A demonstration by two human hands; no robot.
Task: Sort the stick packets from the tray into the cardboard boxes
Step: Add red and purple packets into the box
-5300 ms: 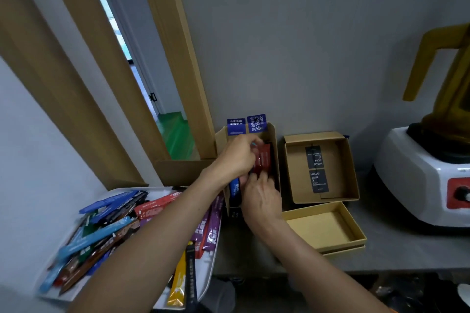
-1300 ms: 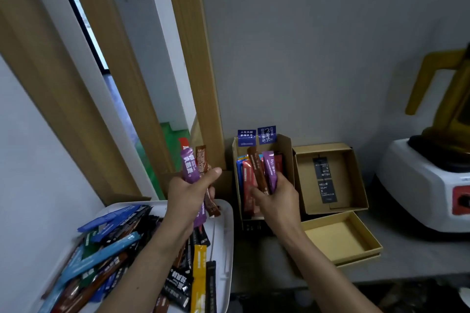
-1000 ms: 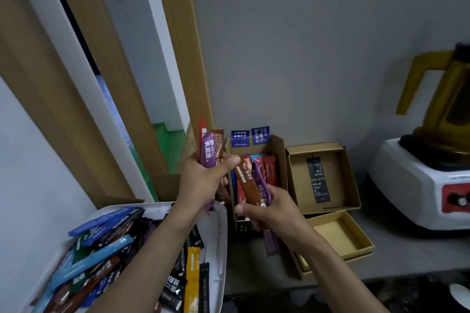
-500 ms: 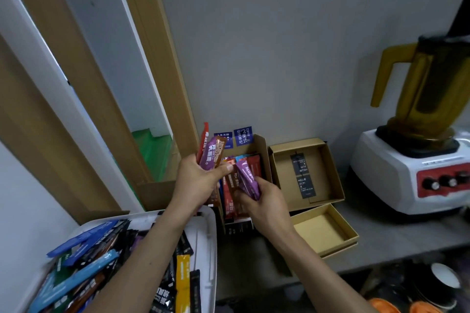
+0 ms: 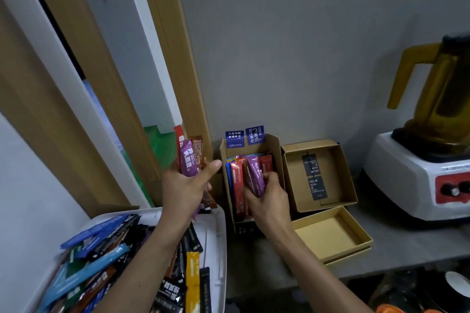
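My left hand [image 5: 185, 187] grips a bunch of stick packets [image 5: 189, 157], purple, brown and red, held upright above the white tray's [image 5: 215, 241] far corner. My right hand [image 5: 267, 198] is inside the tall cardboard box [image 5: 277, 157], shut on a purple packet [image 5: 256, 175] among red and blue packets standing there. The tray at lower left holds several loose packets [image 5: 101, 256] in blue, black, brown and yellow.
A second cardboard box [image 5: 343, 165] with black cards sits to the right, and a shallow box lid [image 5: 338, 234] lies in front of it. A white blender base with an amber jug [image 5: 427, 160] stands at far right. A wooden frame [image 5: 162, 58] rises at left.
My right hand has carried the purple and brown packets from in front of the box down into it. My left hand stays raised with its bunch. The camera has shifted slightly.
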